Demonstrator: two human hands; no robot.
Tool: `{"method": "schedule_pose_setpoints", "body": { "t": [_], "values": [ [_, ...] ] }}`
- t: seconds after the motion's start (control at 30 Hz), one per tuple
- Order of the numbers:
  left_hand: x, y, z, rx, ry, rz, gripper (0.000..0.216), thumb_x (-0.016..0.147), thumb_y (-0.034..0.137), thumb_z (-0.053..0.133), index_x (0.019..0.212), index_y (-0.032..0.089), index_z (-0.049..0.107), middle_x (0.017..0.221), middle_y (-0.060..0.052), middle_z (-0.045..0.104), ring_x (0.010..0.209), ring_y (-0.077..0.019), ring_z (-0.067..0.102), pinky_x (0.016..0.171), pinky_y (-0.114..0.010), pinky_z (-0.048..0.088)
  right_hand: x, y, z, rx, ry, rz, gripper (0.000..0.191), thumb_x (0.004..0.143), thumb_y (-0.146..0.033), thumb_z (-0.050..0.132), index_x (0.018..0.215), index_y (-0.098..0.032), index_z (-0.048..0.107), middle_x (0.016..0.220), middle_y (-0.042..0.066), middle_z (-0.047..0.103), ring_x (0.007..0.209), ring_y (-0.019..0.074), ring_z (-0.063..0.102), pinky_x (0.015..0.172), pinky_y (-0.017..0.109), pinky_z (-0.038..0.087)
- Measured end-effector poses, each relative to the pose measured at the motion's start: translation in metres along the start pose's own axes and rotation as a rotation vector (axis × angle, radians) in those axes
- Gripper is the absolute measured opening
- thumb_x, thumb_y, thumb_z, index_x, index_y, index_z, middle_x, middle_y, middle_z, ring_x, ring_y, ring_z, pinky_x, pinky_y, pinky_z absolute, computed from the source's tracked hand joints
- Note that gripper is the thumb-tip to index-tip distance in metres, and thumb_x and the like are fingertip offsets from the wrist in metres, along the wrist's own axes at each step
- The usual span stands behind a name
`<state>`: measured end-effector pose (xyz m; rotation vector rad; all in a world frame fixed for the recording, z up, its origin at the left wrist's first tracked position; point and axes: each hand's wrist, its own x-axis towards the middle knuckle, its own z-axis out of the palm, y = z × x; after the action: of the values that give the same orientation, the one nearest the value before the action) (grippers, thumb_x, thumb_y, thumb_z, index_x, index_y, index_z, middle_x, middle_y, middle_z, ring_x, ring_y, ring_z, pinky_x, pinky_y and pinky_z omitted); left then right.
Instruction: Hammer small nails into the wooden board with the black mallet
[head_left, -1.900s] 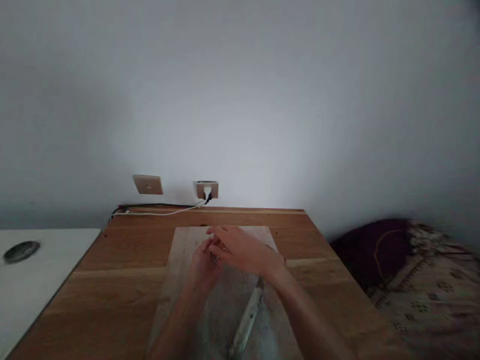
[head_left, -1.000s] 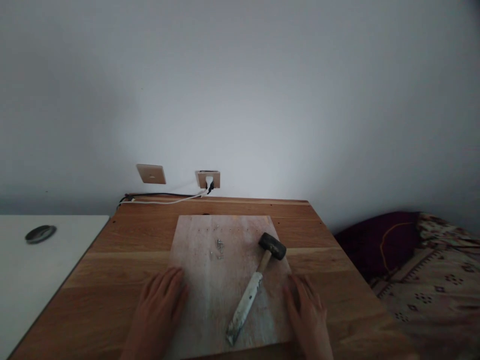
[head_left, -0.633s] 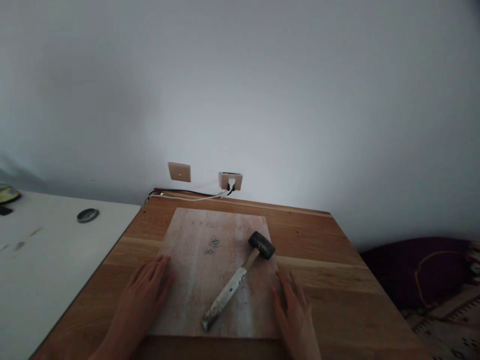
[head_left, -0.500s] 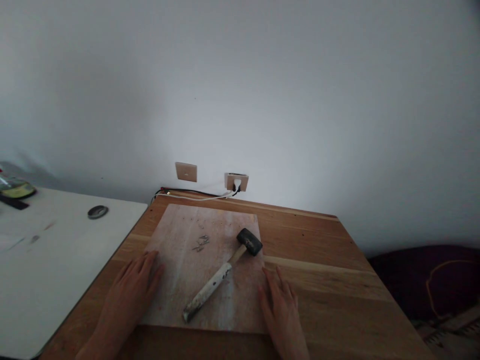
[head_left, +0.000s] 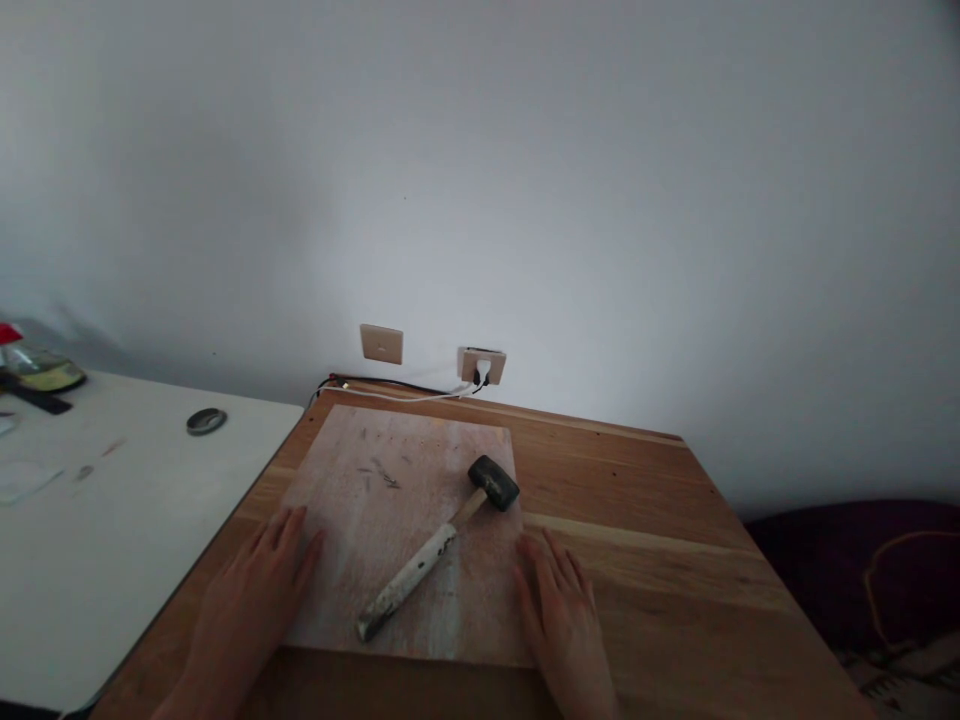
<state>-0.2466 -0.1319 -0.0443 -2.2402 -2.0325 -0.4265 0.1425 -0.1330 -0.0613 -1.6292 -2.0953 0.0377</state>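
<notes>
A square, worn board (head_left: 352, 570) lies flat on the wooden table between my hands. My left hand (head_left: 259, 580) rests at its left edge with the fingers stretched out, thumb over the board. At the right edge lies my right hand (head_left: 559, 600), fingers extended and fingertips touching the board. A mallet with a black head (head_left: 493, 483) lies diagonally across the board, its paint-marked white handle (head_left: 409, 585) pointing toward me at the left. Several small nails (head_left: 386, 474) are scattered on the board's upper left part. Neither hand touches the mallet.
The wooden table (head_left: 675, 570) stands against a pale wall. White and black cables run along its back edge to a wall socket (head_left: 483, 366). On the left, a white table (head_left: 112, 560) holds a round grey lid (head_left: 206, 421) and a bottle (head_left: 45, 372). Dark purple fabric (head_left: 832, 550) is at right.
The board and mallet have shifted slightly left on the table, both hands along with them. The nails have slid left and spread apart. The camera view has turned a little left.
</notes>
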Motion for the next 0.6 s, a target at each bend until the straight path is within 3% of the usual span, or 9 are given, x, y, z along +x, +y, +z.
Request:
{"method": "schedule_pose_setpoints", "body": {
  "t": [0.2,0.33,0.47,0.53,0.6],
  "values": [
    [-0.003,0.038,-0.005,0.022,-0.127,0.057,0.039,0.097,0.018,0.039,0.115,0.024,0.073,0.127,-0.012,0.074,0.099,-0.0288,0.075,0.081,-0.042,0.063,-0.027,0.052,-0.027,-0.105,0.149,0.112,0.044,0.109,-0.049,0.034,0.120,-0.020,0.065,0.121,0.015,0.075,0.119,0.0351,0.067,0.097,0.055,0.051],
    [0.013,0.065,-0.006,-0.058,-0.121,0.054,0.034,0.100,0.030,0.044,0.116,0.023,0.073,0.111,-0.010,0.078,0.095,-0.0281,0.075,0.086,-0.042,0.061,-0.049,0.071,-0.045,-0.098,0.224,0.261,0.056,0.105,-0.061,0.034,0.116,-0.019,0.068,0.111,0.017,0.077,0.106,0.0356,0.072,0.087,0.052,0.056],
    [0.053,0.100,0.002,-0.137,-0.092,0.134,0.036,0.098,0.020,0.043,0.123,0.019,0.070,0.120,-0.013,0.075,0.109,-0.0274,0.071,0.095,-0.042,0.057,-0.051,0.048,-0.055,0.119,0.158,0.370,0.049,0.104,-0.057,0.042,0.124,-0.021,0.068,0.095,0.011,0.080,0.078,0.0266,0.077,0.071,0.037,0.061],
    [0.075,0.117,0.009,-0.158,-0.098,0.180,0.038,0.097,0.014,0.044,0.127,0.016,0.067,0.132,-0.016,0.070,0.121,-0.0285,0.066,0.101,-0.044,0.054,-0.042,0.027,-0.055,0.217,0.040,0.364,0.046,0.103,-0.055,0.046,0.131,-0.025,0.068,0.108,0.009,0.081,0.085,0.0260,0.079,0.073,0.034,0.062],
    [0.092,0.130,0.016,-0.154,-0.129,0.215,0.038,0.094,0.009,0.045,0.123,0.014,0.068,0.133,-0.018,0.069,0.123,-0.0298,0.064,0.102,-0.046,0.053,-0.030,0.008,-0.053,0.250,-0.054,0.358,0.048,0.103,-0.056,0.045,0.135,-0.028,0.067,0.101,0.007,0.083,0.083,0.0275,0.080,0.068,0.033,0.062]
  ]
}}
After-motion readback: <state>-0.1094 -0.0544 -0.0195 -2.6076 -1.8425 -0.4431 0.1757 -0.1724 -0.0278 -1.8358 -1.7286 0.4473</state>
